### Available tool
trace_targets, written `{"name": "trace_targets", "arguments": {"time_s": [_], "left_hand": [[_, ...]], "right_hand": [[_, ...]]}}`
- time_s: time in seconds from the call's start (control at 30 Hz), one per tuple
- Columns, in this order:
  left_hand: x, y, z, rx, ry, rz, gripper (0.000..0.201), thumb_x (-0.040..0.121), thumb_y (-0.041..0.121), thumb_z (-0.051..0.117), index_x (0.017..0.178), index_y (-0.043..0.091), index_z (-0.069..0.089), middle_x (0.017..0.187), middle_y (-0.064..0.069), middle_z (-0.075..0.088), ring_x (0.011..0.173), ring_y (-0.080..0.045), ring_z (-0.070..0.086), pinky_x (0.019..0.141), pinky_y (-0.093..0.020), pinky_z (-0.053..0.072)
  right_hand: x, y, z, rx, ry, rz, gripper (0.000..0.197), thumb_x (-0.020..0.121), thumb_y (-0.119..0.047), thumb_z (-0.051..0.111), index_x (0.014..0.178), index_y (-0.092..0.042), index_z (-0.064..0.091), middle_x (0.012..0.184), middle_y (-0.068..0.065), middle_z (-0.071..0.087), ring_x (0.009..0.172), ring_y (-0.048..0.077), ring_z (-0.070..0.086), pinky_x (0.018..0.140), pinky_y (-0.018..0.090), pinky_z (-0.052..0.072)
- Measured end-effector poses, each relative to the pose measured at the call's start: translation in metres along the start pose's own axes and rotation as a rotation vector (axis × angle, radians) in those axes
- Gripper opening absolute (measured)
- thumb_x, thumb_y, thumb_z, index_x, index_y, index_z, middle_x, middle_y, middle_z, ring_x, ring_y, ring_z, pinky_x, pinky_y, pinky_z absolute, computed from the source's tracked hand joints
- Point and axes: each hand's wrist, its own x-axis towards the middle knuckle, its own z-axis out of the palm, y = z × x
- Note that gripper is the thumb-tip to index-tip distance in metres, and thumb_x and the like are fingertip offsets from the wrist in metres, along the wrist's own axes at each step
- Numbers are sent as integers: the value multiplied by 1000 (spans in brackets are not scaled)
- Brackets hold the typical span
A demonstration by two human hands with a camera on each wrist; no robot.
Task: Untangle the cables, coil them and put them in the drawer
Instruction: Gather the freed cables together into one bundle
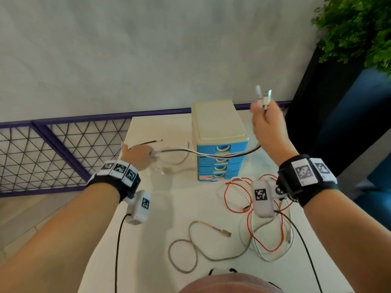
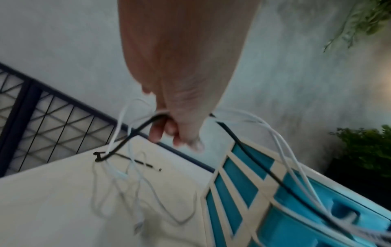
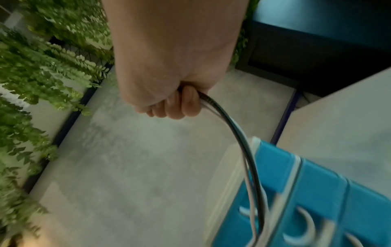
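Note:
A bundle of white and black cables stretches across the front of the blue drawer unit. My left hand grips one end low over the table, left of the unit; in the left wrist view the cables run from my curled fingers. My right hand is raised to the right of the unit and grips the other end, with white plugs sticking up above the fist. In the right wrist view the cables hang down from that fist toward the unit.
On the white table near me lie a braided cable with a metal plug and a tangle of red and white wires. A purple mesh railing borders the left. Plants stand at the far right.

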Motion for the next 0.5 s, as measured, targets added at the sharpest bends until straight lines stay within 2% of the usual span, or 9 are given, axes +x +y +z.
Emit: {"name": "trace_targets", "arguments": {"time_s": [0.07, 0.1, 0.13, 0.2, 0.23, 0.27, 0.33, 0.43, 0.5], "left_hand": [[13, 0, -18, 18, 279, -84, 25, 97, 34, 45, 78, 19, 53, 74, 4, 54, 70, -17, 52, 111, -56, 18], [18, 0, -24, 28, 348, -101, 17, 94, 32, 52, 84, 19, 55, 82, 2, 55, 81, -21, 55, 112, -59, 15], [21, 1, -27, 30, 345, -100, 14, 90, 33, 59, 92, 19, 56, 95, -1, 56, 95, -26, 56, 112, -62, 13], [23, 9, -20, 31, 194, -59, 46, 78, 38, 72, 114, 20, 50, 120, -6, 49, 119, -31, 46, 111, -64, 12], [22, 15, -11, 23, 124, -19, 62, 72, 41, 77, 121, 19, 44, 124, -7, 43, 121, -31, 42, 111, -63, 14], [19, 23, 0, 0, 98, 32, 72, 68, 43, 79, 122, 17, 40, 123, -7, 41, 118, -30, 42, 108, -60, 21], [6, 42, 22, -159, 148, 191, 61, 70, 44, 77, 108, 14, 40, 107, -4, 42, 98, -25, 45, 91, -45, 40], [-16, 70, 51, -313, 95, 467, 32, 83, 47, 60, 81, 22, 39, 76, 7, 43, 71, -17, 41, 61, -31, 33], [-30, 88, 71, -199, -93, 602, 28, 84, 47, 58, 77, 23, 45, 72, 9, 48, 70, -14, 44, 58, -28, 32]], "right_hand": [[-16, -1, 12, 41, -111, 45, 23, 103, -24, 42, 81, -23, 48, 61, -6, 40, 48, 3, 36, 46, 22, 34], [-24, 0, 18, 68, -172, 77, 25, 103, -27, 41, 81, -21, 49, 60, -6, 39, 47, 3, 36, 45, 21, 34], [-32, 3, 23, 108, -235, 122, 26, 104, -29, 39, 82, -18, 50, 61, -5, 38, 46, 4, 35, 44, 20, 34], [-44, 11, 35, 208, -339, 229, 26, 105, -27, 35, 86, -13, 48, 61, -5, 34, 46, 4, 31, 43, 20, 31], [-48, 14, 40, 240, -370, 280, 25, 105, -24, 33, 88, -11, 46, 61, -5, 32, 46, 4, 30, 43, 19, 29], [-51, 17, 45, 254, -387, 322, 24, 105, -21, 31, 88, -10, 45, 60, -5, 31, 46, 4, 30, 43, 19, 28], [-55, 22, 50, 258, -398, 380, 26, 105, -19, 29, 87, -10, 45, 60, -5, 33, 47, 6, 31, 43, 18, 29], [-58, 26, 51, 243, -393, 409, 26, 106, -20, 29, 90, -9, 46, 63, -3, 38, 47, 8, 37, 47, 22, 35], [-60, 27, 49, 253, -389, 418, 25, 106, -23, 30, 93, -8, 47, 63, -2, 38, 49, 11, 37, 49, 26, 36]]}}
